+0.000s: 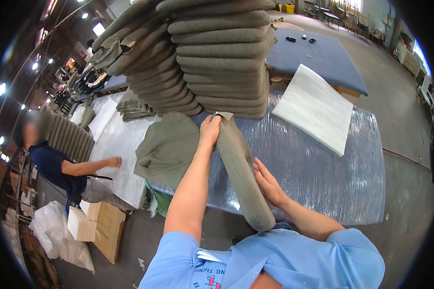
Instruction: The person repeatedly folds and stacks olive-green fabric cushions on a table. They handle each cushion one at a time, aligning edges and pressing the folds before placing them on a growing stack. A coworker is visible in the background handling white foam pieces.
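A grey-green fabric-covered cushion [243, 178] stands on its long edge in front of me, its near end close to my body. My left hand [210, 131] is closed on its far end, where a flap of the cover sticks up. Along the cushion's right side lies my right hand [269, 183], fingers stretched out and the palm turned to the fabric. A loose grey-green cloth cover [166, 144] is spread to the left of my left forearm. The plastic-wrapped table [323, 188] is under the work.
Tall cushion stacks [222, 62] rise just beyond my hands. A white padding slab [316, 108] lies at the right, before a blue-topped table [318, 58]. Another person [58, 164] stands at the left, near a cardboard piece [110, 231] and a white plastic bag [58, 236].
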Demonstrator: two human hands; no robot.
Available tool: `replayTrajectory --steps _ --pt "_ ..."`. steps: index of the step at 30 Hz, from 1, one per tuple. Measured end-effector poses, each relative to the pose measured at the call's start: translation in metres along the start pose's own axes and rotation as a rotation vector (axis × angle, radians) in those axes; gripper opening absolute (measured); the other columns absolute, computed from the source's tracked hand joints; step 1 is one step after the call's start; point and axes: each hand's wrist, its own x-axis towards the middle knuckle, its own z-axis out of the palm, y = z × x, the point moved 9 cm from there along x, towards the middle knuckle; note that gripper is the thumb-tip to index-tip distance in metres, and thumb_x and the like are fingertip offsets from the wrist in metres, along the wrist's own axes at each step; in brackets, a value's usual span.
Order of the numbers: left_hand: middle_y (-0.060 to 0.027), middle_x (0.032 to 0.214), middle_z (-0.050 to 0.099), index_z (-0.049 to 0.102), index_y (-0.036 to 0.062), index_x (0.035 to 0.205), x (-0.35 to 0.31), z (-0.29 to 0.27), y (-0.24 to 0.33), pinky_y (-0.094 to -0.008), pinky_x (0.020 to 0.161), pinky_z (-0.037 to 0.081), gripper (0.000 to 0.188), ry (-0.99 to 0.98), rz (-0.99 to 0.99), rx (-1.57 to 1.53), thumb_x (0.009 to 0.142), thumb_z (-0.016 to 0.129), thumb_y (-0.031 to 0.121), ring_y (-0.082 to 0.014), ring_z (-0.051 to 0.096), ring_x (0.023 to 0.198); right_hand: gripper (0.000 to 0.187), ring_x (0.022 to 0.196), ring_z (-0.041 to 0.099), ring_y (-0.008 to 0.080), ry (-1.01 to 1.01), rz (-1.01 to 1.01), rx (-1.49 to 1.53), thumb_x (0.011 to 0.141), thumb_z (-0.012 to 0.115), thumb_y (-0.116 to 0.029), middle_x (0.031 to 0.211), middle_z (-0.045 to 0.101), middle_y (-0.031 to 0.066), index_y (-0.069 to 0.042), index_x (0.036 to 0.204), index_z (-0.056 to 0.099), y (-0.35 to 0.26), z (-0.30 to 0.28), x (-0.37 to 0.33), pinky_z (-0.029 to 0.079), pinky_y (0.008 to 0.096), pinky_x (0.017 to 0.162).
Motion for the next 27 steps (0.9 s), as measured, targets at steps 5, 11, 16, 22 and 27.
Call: replayTrajectory --steps 5,11,16,22,27 --pt "-0.0059 0.108 0.069 0.066 0.0015 0.122 -0.016 0.034 0.0 -0.0319 0.089 0.049 0.037 -0.089 0.105 0.087 0.099 0.061 0.03 -0.0155 0.062 0.099 0.083 0.159 0.023 0.0367 0.05 -0.056 -0.052 0.108 0.061 -0.034 0.172 0.021 0.0238 -0.013 0.171 0.012 -0.032 -0.037 0.049 0.025 0.0459 0.128" --pt "-0.0029 0.111 0.069 0.067 0.0053 0.124 -0.03 0.074 0.005 -0.0302 0.094 0.048 0.036 -0.288 -0.041 -0.326 0.106 0.058 0.034 -0.0135 0.062 0.103 0.074 0.152 0.039 0.0298 0.032 -0.415 -0.263 0.103 0.068 -0.026 0.165 0.038 0.021 -0.01 0.165 0.032 -0.098 -0.078 0.166 0.035 0.0411 0.122" --pt "-0.0018 0.111 0.069 0.069 0.0062 0.123 -0.026 0.069 0.007 -0.0303 0.096 0.047 0.04 -0.287 -0.018 -0.383 0.111 0.052 0.04 -0.0144 0.062 0.104 0.027 0.118 0.062 0.0159 0.05 -0.456 -0.207 0.107 0.064 -0.016 0.13 0.068 0.007 -0.003 0.128 0.07 -0.094 -0.072 0.196 0.048 0.0307 0.103" --pt "-0.0021 0.112 0.072 0.069 0.0057 0.124 -0.004 0.08 0.007 -0.0324 0.097 0.048 0.048 -0.239 -0.018 -0.153 0.11 0.051 0.048 -0.0149 0.064 0.105 0.018 0.093 0.064 0.0164 0.439 -0.601 -0.138 0.106 0.064 -0.016 0.102 0.069 0.007 -0.002 0.108 0.074 -0.101 -0.095 0.193 0.051 0.0297 0.086" --pt "0.0012 0.112 0.067 0.07 0.0099 0.114 0.013 0.086 -0.005 -0.0344 0.094 0.044 0.042 -0.202 -0.221 -0.176 0.106 0.056 0.049 -0.0123 0.058 0.105 0.026 0.101 0.062 0.0139 0.28 -0.525 -0.016 0.104 0.065 -0.015 0.109 0.067 0.0025 -0.004 0.127 0.067 -0.103 -0.109 0.204 0.049 0.0297 0.092"
